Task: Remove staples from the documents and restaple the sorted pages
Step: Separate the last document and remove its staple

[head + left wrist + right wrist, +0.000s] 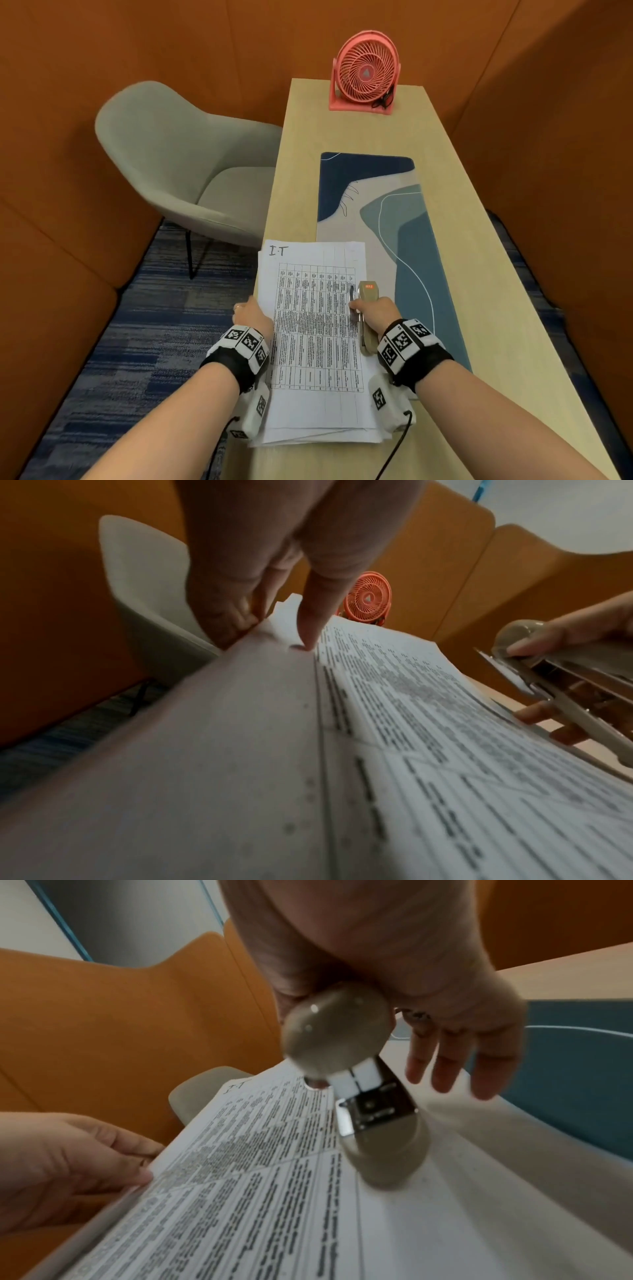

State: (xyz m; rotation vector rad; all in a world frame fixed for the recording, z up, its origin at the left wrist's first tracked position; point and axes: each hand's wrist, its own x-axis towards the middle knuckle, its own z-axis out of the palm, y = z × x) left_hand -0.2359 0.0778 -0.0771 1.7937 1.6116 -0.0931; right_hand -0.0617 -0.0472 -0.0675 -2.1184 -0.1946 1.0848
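The left hand [252, 313] pinches the left edge of the stack of papers [315, 339]: in the left wrist view the thumb lies on top of the sheets while the other fingers [222, 615] curl under the edge. The right hand [375, 310] grips a beige stapler [368, 315] at the right edge of the same stack; the thumb presses on its top, and in the right wrist view three fingers [445, 1066] hang loosely extended below and beside it. The stapler's metal mouth is open over the right margin of the top sheet, the sheets lying between its base and upper arm. A small red label near its front end carries white letters that look like "MAX".

The stack lies at the near left corner of the desk [479, 274], its left side overhanging the desk's left edge and its right side overlapping a blue-patterned desk mat [394, 205]. The top sheet bears a handwritten "I.T" in its upper left corner above a printed table too small to read.

A pink fan [364, 73] stands at the far edge of the desk. A grey chair [178, 164] sits off the left edge, on blue carpet.
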